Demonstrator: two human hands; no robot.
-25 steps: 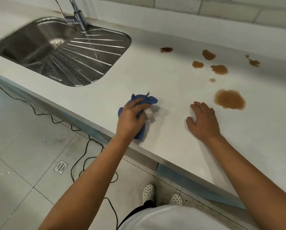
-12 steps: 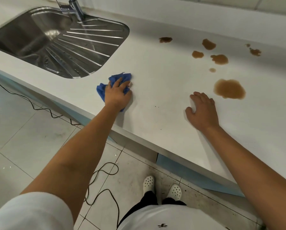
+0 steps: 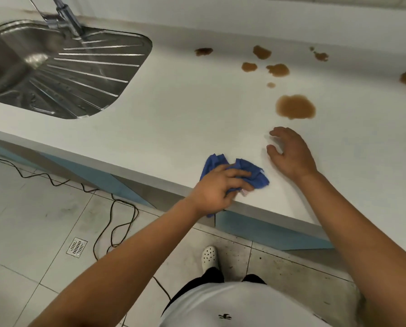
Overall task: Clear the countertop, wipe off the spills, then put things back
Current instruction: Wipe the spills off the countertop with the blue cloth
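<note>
White countertop (image 3: 185,119) with a steel sink (image 3: 55,67) set in well off to the far left of both hands, and brown spills (image 3: 295,106) dotted just past the right hand's fingertips. Left hand (image 3: 217,188) is curled around a crumpled blue cloth (image 3: 251,172), pressing it down right at the counter's front edge. Right hand (image 3: 291,154) sits just beside the cloth, fingers loosely spread and holding nothing, resting on or just above the surface, can't tell which.
</note>
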